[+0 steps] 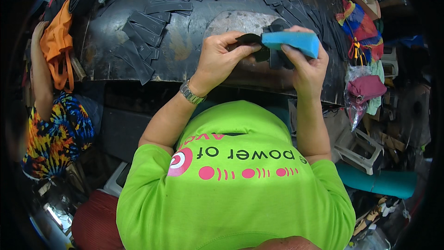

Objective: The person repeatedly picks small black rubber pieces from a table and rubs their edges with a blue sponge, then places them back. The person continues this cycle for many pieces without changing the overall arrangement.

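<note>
- In the centre, the thumb and forefinger of our left hand pinch a thin dark piece, its rounded edge standing above the thumb tip.
- Just right of it, our right hand grips a blue block that looks like foam: the thumb presses the near face, and the other fingers curl behind, mostly hidden.
- The block's left end is right beside the dark piece; we cannot tell whether they touch. Both are held up above the near part of the table.
- If our left pinch is too light, a push from the block could bend the piece or knock it loose.
- If the block is as soft as it looks, too hard a squeeze could tilt its end into our left fingertips.
- Below the block, more dark pieces overlap; we cannot tell whether they are held or lying. A low wrist could scatter them.
- Farther out, dark strips lie loose on the left of the black table. Some reach its near edge, where a brushing forearm could tip them off.
- At the far left, a co-worker's hand is at an orange bag; a tug rightward could drag it into the strips.
</note>
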Demonstrator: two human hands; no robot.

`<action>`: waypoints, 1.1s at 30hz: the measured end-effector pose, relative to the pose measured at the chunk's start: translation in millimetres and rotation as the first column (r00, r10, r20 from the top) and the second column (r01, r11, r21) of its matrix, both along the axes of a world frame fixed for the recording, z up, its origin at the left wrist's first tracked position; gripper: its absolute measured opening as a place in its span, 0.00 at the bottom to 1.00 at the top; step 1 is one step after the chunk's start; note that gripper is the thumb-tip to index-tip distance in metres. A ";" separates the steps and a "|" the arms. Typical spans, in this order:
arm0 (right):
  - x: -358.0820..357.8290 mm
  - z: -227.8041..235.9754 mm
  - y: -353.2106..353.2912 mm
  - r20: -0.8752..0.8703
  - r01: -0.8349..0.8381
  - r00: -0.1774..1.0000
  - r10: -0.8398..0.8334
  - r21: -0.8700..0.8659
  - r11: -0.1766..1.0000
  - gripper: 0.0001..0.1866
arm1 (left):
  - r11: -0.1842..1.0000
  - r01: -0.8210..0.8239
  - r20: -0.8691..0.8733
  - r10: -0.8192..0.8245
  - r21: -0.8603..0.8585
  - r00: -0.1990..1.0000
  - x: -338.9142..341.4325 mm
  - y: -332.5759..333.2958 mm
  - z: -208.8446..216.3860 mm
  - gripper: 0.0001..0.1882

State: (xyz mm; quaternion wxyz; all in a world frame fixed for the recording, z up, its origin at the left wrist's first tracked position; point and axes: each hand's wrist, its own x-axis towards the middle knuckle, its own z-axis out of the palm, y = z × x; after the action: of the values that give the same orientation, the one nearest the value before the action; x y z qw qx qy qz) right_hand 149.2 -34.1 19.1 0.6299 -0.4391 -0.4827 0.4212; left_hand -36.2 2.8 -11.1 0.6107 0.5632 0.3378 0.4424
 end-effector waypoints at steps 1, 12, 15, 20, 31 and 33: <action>1.9 -1.2 -1.4 -0.005 0.008 1.000 -0.009 -0.011 1.000 0.14 | 1.000 -0.003 0.022 0.003 -0.014 1.000 -2.0 2.6 1.4 0.08; 20.1 -40.8 -7.6 0.285 0.342 0.857 -0.428 0.307 0.888 0.13 | 0.603 -0.045 -0.363 0.536 0.797 0.762 -26.7 118.9 38.9 0.10; 23.2 -46.3 -11.6 0.252 0.354 0.861 -0.442 0.327 0.876 0.14 | 0.504 0.076 -0.431 0.640 0.860 0.636 -23.4 172.9 34.7 0.05; 23.0 -50.3 -12.7 0.167 0.360 0.894 -0.415 0.283 0.889 0.16 | 0.416 0.213 -0.461 0.702 0.884 0.543 -9.3 241.0 9.5 0.05; 24.9 -54.0 -12.4 0.078 0.388 0.908 -0.412 0.219 0.895 0.16 | 0.561 0.303 -0.636 0.641 0.770 0.429 15.6 278.5 -18.6 0.07; 25.1 -56.8 -11.9 -0.010 0.421 0.905 -0.425 0.146 0.895 0.14 | 0.484 0.205 -0.517 0.701 0.851 0.492 19.2 257.4 -13.1 0.08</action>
State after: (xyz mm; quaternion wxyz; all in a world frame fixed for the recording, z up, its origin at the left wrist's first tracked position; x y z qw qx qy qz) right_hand 174.3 -46.0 -37.8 0.7310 -0.4914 -0.4120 0.2333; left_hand -17.0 260.2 -24.2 -0.0660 0.8483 0.4180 0.3183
